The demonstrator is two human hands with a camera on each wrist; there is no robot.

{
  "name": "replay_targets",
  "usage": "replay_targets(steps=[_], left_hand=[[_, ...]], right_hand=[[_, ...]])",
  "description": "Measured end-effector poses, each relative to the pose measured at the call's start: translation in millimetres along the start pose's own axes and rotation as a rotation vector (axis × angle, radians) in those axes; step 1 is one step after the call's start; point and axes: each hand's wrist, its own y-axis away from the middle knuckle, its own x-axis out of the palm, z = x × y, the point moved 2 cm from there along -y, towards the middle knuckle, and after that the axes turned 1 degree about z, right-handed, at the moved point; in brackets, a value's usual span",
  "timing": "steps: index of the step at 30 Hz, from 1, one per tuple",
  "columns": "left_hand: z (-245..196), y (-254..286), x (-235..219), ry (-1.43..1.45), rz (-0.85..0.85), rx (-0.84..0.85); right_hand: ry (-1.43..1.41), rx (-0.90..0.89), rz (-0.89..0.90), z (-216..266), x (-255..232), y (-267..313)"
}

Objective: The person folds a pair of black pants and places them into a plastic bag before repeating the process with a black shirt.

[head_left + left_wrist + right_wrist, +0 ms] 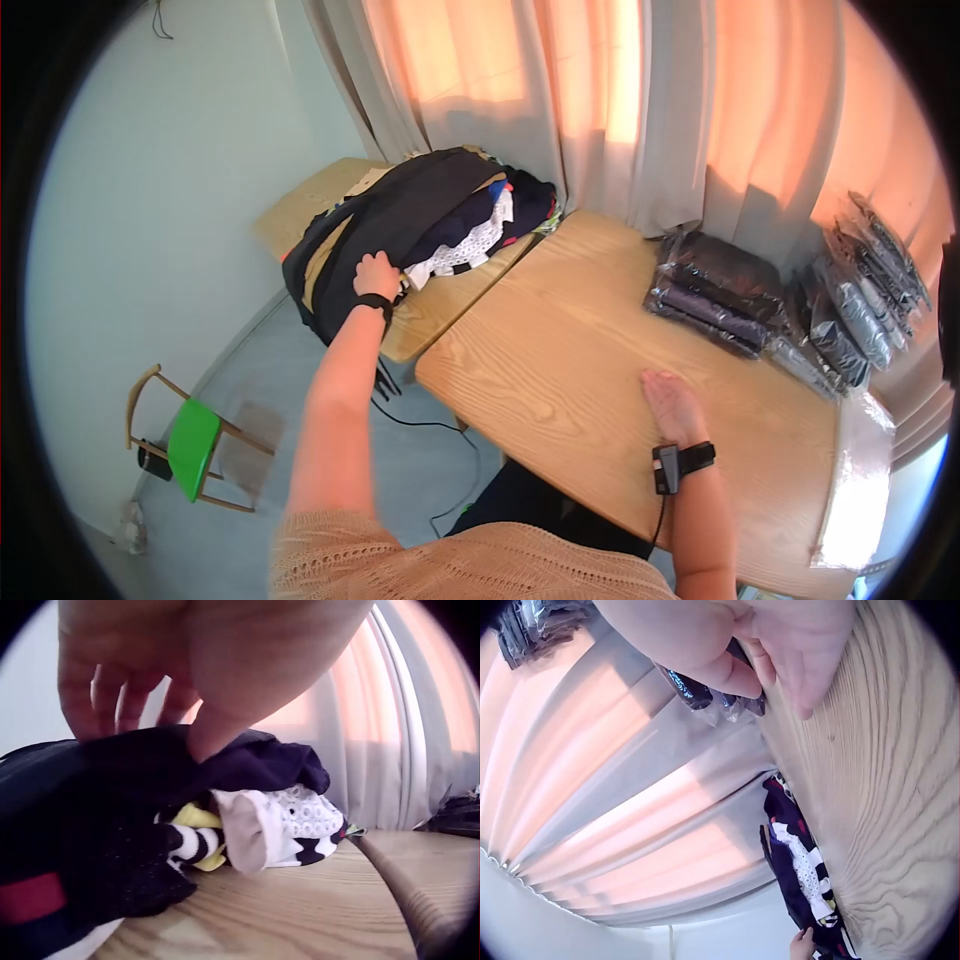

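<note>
A heap of clothes lies on the far-left table, with a black garment (420,195) draped over the top. My left hand (377,273) is at the near side of this heap. In the left wrist view, its thumb and fingers pinch the dark cloth (169,761) from above. Below that cloth, a white eyelet fabric (311,814) and a black-and-white striped piece (196,844) stick out. My right hand (675,408) rests at the nearer wooden table, palm turned upward, fingers relaxed and holding nothing.
Clear-bagged dark folded garments (715,290) are stacked at the table's back right, with more bagged packs (850,300) beside them. A clear plastic sheet (858,490) hangs near the right edge. A gap separates the two tables. A green chair (195,450) stands on the floor at left.
</note>
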Motion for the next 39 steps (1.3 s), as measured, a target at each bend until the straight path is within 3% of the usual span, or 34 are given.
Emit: replay_targets(steps=[2, 3, 5, 6, 9, 11, 17, 21, 24, 25, 31, 33, 36, 39], left_hand=[[5.6, -9.4, 16.8, 0.058, -0.02, 0.01], [-24.1, 19.4, 54.0, 0.168, 0.037, -0.042], [-12.6, 3.2, 60.8, 0.337, 0.069, -0.044], [-5.0, -8.7, 70.7, 0.419, 0.055, 0.074], [-30.0, 30.3, 21.9, 0.262, 0.017, 0.129], [-20.8, 24.1, 51.1, 0.175, 0.072, 0.104], [-7.4, 2.3, 49.6, 0.286, 0.09, 0.067], [-2.0, -1.3, 32.2, 0.341, -0.043, 0.032], [-4.4, -3.9, 16.2, 0.528, -0.233, -0.006], [-5.9, -6.4, 7.4, 0.553, -0.337, 0.081], [-42.1, -27.4, -42.9, 0.635, -0.469, 0.042], [-64.9, -27.1, -64.2, 0.921, -0.523, 0.06], [-99.8, -8.8, -85.1, 1.274, -0.395, 0.228], [-145.0, 70.3, -142.5, 1.614, -0.174, 0.386]], right_hand=[[-0.014, 0.03, -0.032, 4.9, 1.8, 1.3], [0.117, 0.02, -0.062, 62.6, -7.1, 16.5], [0.136, 0.027, -0.103, 63.5, -5.0, 17.0], [0.129, 0.026, -0.099, 62.9, -4.7, 15.2], [0.138, 0.017, -0.083, 59.6, -5.9, 15.2], [0.141, 0.001, -0.076, 59.9, -4.9, 16.9], [0.132, -0.008, -0.044, 58.4, -15.7, 12.9], [0.146, 0.014, -0.024, 58.4, -11.1, 12.9], [0.17, 0.02, -0.08, 58.9, -9.4, 14.5], [0.159, 0.018, -0.079, 58.8, -9.3, 14.0], [0.145, 0.013, -0.072, 58.9, -10.3, 12.8], [0.136, 0.012, -0.063, 59.4, -8.7, 12.7], [0.164, 0.021, -0.093, 56.5, -7.3, 14.3], [0.181, 0.003, -0.073, 50.7, -5.4, 15.1]])
